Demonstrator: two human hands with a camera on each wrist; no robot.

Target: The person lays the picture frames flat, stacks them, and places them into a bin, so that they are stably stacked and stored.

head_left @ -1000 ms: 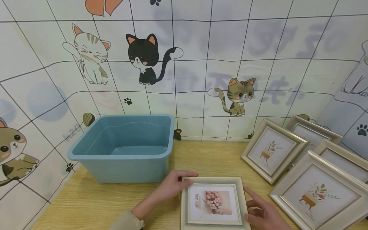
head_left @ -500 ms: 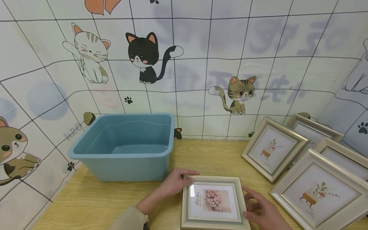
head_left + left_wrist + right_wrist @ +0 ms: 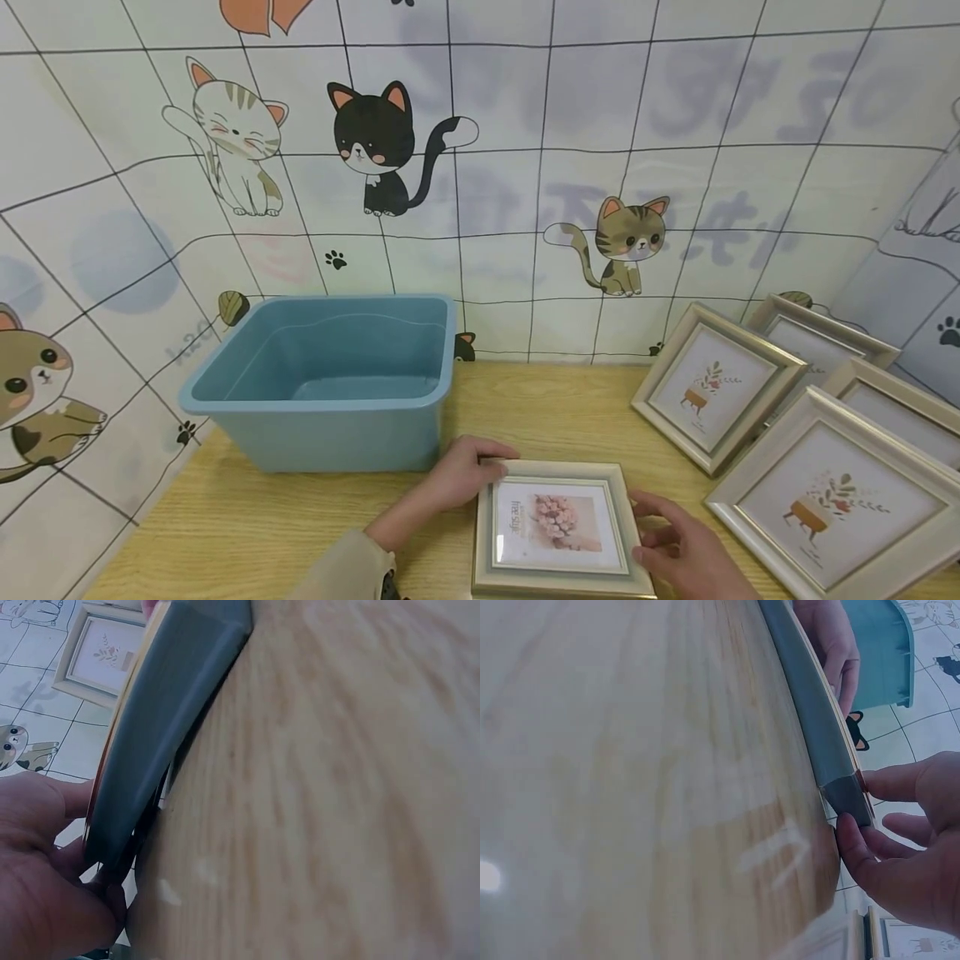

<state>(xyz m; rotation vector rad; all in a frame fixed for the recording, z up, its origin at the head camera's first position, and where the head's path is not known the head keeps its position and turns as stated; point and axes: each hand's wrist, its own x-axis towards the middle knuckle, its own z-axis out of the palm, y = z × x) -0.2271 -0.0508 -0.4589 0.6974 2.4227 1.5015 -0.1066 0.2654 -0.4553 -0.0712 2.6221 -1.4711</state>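
1. Left hand [image 3: 467,473]: grasping the frame [image 3: 558,521] at its far left corner, thumb over the face.
2. Right hand [image 3: 678,546]: pinching the same frame by its right edge, towards the far corner, between thumb and fingers.
3. The frame lies face up between the two hands, directly over the worktop [image 3: 555,408]. Its far side appears slightly raised; the near side seems to rest.
4. Risk: slip. Both holds are near corners and shallow, so a loosening of either hand could drop the far side or twist the frame.
5. Risk: contact. The large standing frame [image 3: 832,492] leans just beside the right hand; a rightward swing could knock it, and possibly its neighbours, over.
6. Around: the small standing frame [image 3: 705,392] is beyond the right hand, with two part-hidden frames [image 3: 813,337] behind, farther right.
7. The tub [image 3: 322,437] sits just beyond and left of the left hand; its side obstructs movement that way at worktop level.
8. The cat-printed wall [image 3: 502,208] closes off the space beyond both hands.
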